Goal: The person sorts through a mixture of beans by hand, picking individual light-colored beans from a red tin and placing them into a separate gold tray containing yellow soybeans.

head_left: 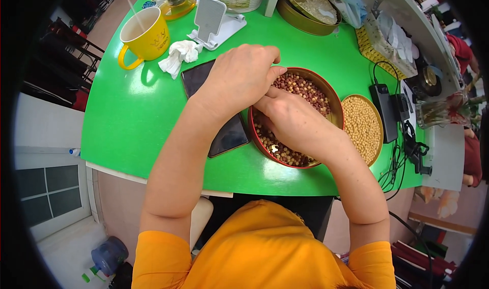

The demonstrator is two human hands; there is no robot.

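A round tin, red outside and gold inside, holds many small reddish-brown and tan beans. My left hand is over its left rim, fingers curled and thumb toward the right hand. Inside the tin, my right hand reaches down at the left side, its fingers bent and their tips partly hidden. The two hands meet near the rim. What either one pinches is too small or too covered to make out. To the right of the tin, a shallow gold dish is full of pale yellow beans.
A dark phone lies under my left forearm. Farther back are a yellow mug, crumpled tissue, a white phone stand, a glass teapot and gold tins. Cables and a black adapter lie at the right.
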